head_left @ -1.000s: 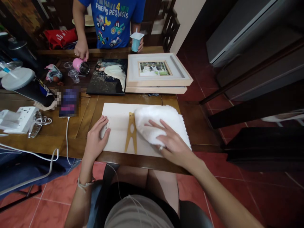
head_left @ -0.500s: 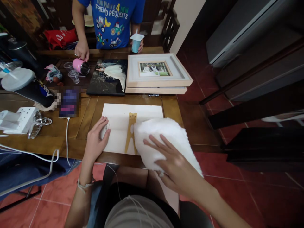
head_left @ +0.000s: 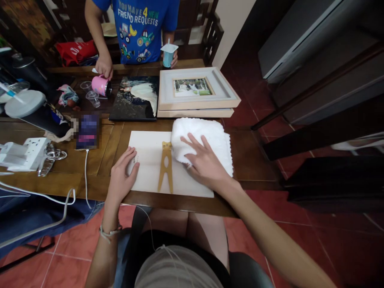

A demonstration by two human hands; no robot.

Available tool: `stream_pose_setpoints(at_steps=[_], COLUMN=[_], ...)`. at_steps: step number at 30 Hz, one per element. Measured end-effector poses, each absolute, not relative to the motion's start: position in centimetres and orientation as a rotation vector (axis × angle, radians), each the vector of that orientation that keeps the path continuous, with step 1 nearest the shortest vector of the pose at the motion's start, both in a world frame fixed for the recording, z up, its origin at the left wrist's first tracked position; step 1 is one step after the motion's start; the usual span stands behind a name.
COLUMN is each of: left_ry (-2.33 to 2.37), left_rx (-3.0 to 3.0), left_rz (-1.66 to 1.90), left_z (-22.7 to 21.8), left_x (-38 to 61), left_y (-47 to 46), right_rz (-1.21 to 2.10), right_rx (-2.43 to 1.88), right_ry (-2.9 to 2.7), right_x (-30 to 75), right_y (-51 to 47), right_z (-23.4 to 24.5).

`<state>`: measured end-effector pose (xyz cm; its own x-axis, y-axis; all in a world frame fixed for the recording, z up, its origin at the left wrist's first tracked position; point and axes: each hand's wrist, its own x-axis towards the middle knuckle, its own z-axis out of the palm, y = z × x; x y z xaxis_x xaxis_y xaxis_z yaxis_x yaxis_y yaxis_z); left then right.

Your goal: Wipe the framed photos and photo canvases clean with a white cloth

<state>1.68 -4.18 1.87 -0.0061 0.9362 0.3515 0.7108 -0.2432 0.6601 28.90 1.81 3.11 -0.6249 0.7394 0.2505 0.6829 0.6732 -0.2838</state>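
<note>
Clock: centred on the wht board; 12 = away from wearer.
Wht board (head_left: 147,156): flat on the brown tabletop (head_left: 106,154), close to the wearer's edge; long axis 9 to 3.
Ylw stand (head_left: 165,171): on the board, abt mid; narrow end pts to 12, two legs splay twd 6, so long axis 12–6. Can't tell if it's fixed on.
Wht cloth (head_left: 216,136): fluffy, over the board's 1-to-3 part & spilling past it; long axis approx 10 to 4, frilled edge twd 3. L edge right by the stand's top; touching or not, can't tell.
R hand (head_left: 204,160): palm down on the cloth, fingers spread twd 10–11, flat, not clenched. Cloth lies under it & reaches beyond fingertips to 12, past knuckles to 3.
L hand (head_left: 122,170): on the board's 9 end, fingers twd 1, thumb apart, grasping nothing; stand at its 3, cloth farther, abt 2.
Beyond: framed photo (head_left: 193,88) at 1, dark photo panel (head_left: 139,96) at 11; pink mug (head_left: 100,85) at 10, w/ a co-worker's hand (head_left: 104,66) at it.
</note>
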Motion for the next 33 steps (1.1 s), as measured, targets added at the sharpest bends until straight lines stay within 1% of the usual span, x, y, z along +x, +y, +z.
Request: stream_pose_setpoints(at_steps=[4, 8, 12, 14, 19, 23, 27, 33], left_ry=[1.720, 1.725, 1.731, 1.731, 1.722, 1.729, 1.730, 1.709], left_rx=[1.979, 1.983, 1.976, 1.973, 1.982, 1.982, 1.971, 1.977], left_rz=[1.104, 1.084, 1.084, 1.086, 1.082, 1.095, 1.100, 1.110], left_z=[1.9, 2.0, 2.0, 2.0, 1.9, 1.9, 2.0, 1.9], left_x=[1.7, 1.7, 1.8, 1.8, 1.7, 1.7, 1.7, 1.8], left_y=[-4.2, -4.1, -4.1, -4.1, -4.2, -4.1, -4.1, -4.1], right_rz=[0.266, 0.503, 0.668, 0.663, 0.587, 0.404, 0.307, 0.417], right_rx=[-1.075, -1.002, -0.878, -0.863, -1.002, -1.164, -1.219, -0.962], right_ry=[-2.541, -2.588, -2.612, -2.574, -2.502, -2.542, -2.622, -2.720], right_x=[28.8, 30.3, 32.0, 32.3, 31.0, 29.2, 28.4, 31.3], right_y=[-2.8, -7.5, -7.7, -5.8, 0.9, 3.0, 0.0, -8.4], right_z=[4.0, 6.5, 8.1, 7.7, 5.0, 4.0, 4.2, 7.7])
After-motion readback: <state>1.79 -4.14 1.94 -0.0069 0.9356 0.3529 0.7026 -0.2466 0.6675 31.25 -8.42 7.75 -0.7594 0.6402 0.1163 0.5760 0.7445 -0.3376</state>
